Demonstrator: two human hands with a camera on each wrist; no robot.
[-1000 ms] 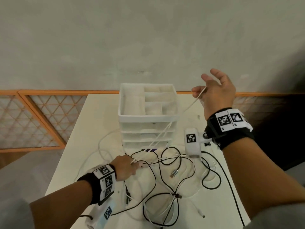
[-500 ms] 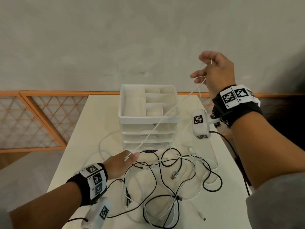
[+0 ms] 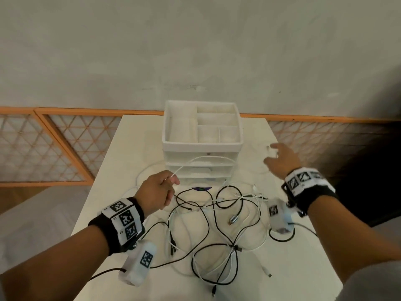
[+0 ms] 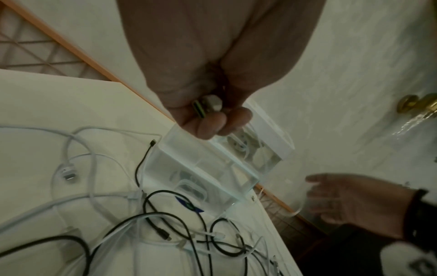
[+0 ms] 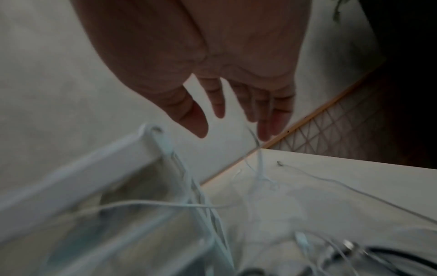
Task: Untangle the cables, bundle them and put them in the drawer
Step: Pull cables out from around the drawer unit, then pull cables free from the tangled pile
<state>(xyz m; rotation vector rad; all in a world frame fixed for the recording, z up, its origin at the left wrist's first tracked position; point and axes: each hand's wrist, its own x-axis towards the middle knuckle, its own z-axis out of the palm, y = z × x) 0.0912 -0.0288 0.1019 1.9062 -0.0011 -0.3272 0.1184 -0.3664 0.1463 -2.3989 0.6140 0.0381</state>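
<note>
A tangle of black and white cables [image 3: 217,224] lies on the white table [image 3: 130,148] in front of a white drawer unit [image 3: 201,146]. My left hand [image 3: 160,190] hovers at the unit's front left and pinches one end of a white cable [image 3: 206,157], which sags in a loop across the drawer fronts. In the left wrist view the left hand [image 4: 212,119] has its fingers curled round the plug. My right hand [image 3: 280,159] hangs low to the right of the unit with straight, spread fingers [image 5: 236,104]. A thin white strand runs blurred past them.
An orange-framed lattice rail [image 3: 54,144] and a grey wall stand behind the table. The unit's top tray has several compartments, and its drawers [image 4: 201,164] are clear plastic. The table's right edge is close to my right wrist. Cable ends trail toward the front edge.
My right hand dropped from high above the unit to table level on its right and opened. The white cable, stretched taut before, now sags. My left hand rose slightly.
</note>
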